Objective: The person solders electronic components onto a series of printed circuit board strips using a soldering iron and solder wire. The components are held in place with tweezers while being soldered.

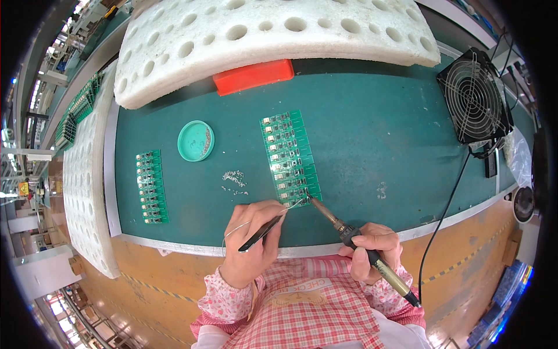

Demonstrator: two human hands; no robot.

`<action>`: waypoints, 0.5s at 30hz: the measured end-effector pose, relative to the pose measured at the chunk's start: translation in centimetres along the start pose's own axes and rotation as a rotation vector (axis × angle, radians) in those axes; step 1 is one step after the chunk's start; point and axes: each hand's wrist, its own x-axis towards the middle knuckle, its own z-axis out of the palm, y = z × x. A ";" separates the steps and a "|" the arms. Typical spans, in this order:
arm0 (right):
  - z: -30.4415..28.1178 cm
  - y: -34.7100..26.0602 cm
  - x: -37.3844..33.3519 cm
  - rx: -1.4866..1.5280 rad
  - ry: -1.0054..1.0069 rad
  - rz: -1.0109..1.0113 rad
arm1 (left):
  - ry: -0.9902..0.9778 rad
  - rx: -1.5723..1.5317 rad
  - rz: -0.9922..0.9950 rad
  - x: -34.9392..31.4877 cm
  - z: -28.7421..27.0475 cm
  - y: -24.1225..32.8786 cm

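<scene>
My right hand (378, 247) grips a soldering iron (390, 275), its fingers wrapped round the dark handle. The iron's tip meets the near end of a green circuit board panel (295, 152), which carries a row of small white and black parts. In my left hand (247, 230), closed fingers hold black tweezers (260, 234) pointing at the same end of the panel. A thin strand of solder wire (228, 234) loops beside that hand and reaches toward the iron's tip. Whether the tweezers touch a part is too small to tell.
A second board panel (151, 189) lies at the left. Behind it are a round teal dish (195, 141) and loose tiny parts (234, 177). A red bin (254, 78) sits under white foam (267, 43) with holes. A fan (475, 96) stands far right; the iron's cord (444, 218) hangs right.
</scene>
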 end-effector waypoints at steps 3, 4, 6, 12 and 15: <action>-0.1 0.0 0.1 -0.003 -0.007 -0.023 | -0.005 0.005 -0.004 0.0 0.0 0.0; -0.3 0.0 0.1 -0.003 -0.026 -0.015 | -0.005 0.005 -0.004 0.0 0.0 0.0; -0.4 0.0 0.1 -0.002 -0.046 -0.008 | -0.006 0.012 0.000 0.0 0.0 0.0; -1.0 0.1 -0.4 0.103 -0.043 -0.016 | 0.002 0.004 -0.010 0.0 0.0 0.1; -1.2 0.2 -0.8 0.178 -0.064 0.048 | 0.005 0.008 -0.004 0.1 0.1 0.1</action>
